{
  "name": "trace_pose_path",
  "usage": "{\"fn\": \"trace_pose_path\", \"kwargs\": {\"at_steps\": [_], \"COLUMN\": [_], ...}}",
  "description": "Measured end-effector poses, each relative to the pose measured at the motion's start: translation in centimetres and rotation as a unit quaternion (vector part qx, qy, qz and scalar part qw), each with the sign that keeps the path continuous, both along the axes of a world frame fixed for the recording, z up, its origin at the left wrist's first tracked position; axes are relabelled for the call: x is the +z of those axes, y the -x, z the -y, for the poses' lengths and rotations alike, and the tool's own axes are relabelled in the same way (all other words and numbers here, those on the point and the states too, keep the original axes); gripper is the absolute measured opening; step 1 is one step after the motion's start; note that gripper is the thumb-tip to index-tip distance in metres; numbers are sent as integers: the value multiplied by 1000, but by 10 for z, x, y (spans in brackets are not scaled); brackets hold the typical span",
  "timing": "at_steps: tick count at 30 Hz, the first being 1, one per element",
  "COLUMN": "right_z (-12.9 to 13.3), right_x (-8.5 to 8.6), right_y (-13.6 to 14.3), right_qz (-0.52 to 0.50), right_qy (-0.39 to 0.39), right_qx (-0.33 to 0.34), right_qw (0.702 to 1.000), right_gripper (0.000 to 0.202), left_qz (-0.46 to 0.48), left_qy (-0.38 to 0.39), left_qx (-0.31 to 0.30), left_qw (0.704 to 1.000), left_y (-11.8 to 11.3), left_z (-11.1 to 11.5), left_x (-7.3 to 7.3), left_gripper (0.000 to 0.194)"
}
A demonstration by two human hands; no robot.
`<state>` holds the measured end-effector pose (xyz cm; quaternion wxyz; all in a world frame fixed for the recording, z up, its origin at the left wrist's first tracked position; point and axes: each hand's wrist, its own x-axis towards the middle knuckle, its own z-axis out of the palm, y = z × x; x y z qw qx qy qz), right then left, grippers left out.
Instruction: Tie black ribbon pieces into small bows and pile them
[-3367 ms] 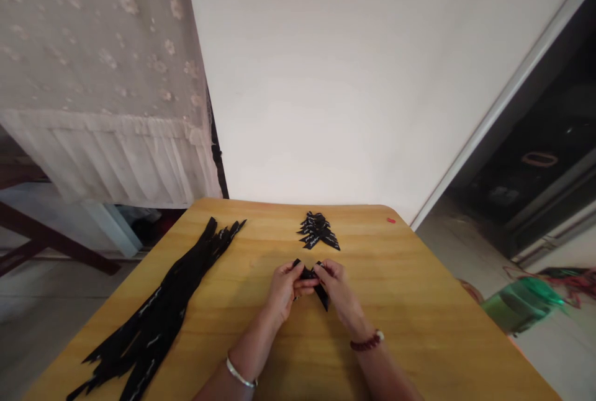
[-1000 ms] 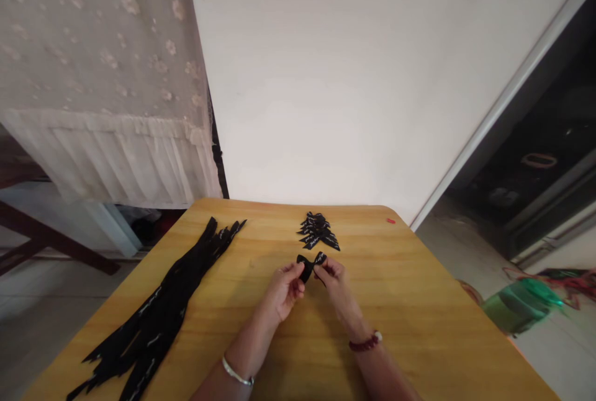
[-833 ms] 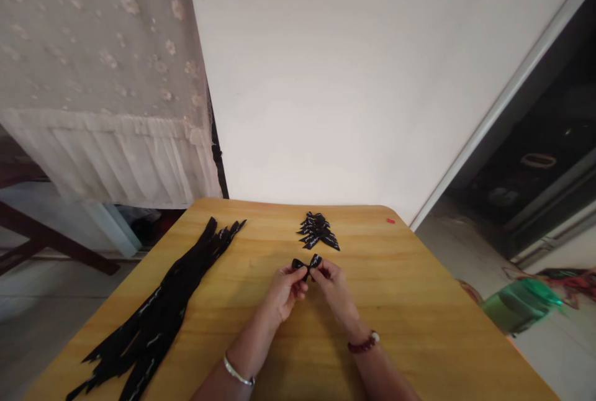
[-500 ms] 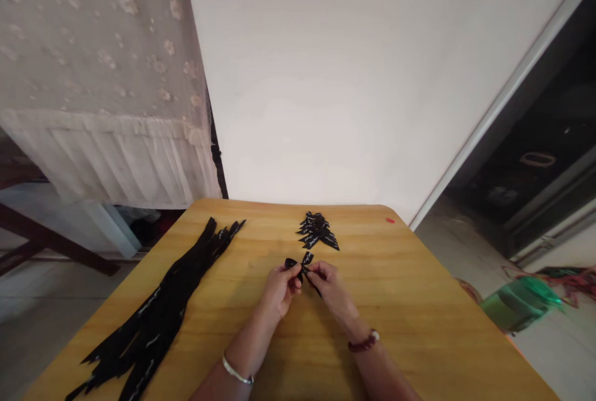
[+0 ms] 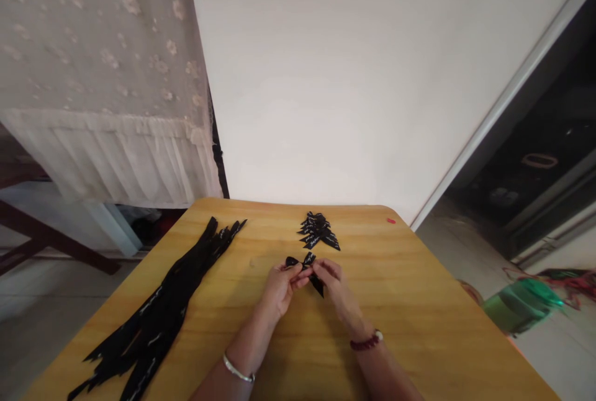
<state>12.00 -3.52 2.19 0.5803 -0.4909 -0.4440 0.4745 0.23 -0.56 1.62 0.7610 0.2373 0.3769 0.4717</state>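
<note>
A white panel (image 5: 316, 78) stands beyond both hands, and the wooden table (image 5: 395, 326) spreads beneath and around them. Past the table, ahead and to the left of the left hand, hangs a flowered cloth (image 5: 93, 47). The bundle of black ribbons (image 5: 162, 308) lies left of the left hand, well apart from it and nearer to it than to the other; its long axis slants from the far side of the table back toward the person's left. The left hand (image 5: 279, 289) pinches a black bow (image 5: 309, 257) between thumb and fingers. The right hand (image 5: 338, 289) has its fingers bent in close to the bow's right side; whether they grip the ribbon tail cannot be told. The pile of bows (image 5: 318, 233) lies on the table just ahead of the hands, its length running away from them.

The key relation is at the held bow: it sits between the hands, at the left fingertips and left of the right hand. Its loops spread left to right, while a tail slants back toward the person, nearer the right hand. Far ahead and right of the right hand lies a small red piece (image 5: 391, 221).
</note>
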Motion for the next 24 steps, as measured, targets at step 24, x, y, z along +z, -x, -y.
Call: {"fn": "trace_pose_path", "kwargs": {"at_steps": [24], "right_z": [-4], "right_x": [-11], "right_y": [8], "right_qz": [34], "right_qy": [3], "right_qx": [-85], "right_qw": [996], "right_gripper": [26], "left_qz": [-50], "left_qy": [-18], "left_qx": [41], "left_qw": [998], "left_y": [-9], "left_z": [6], "left_x": [-4], "left_gripper": [12]}}
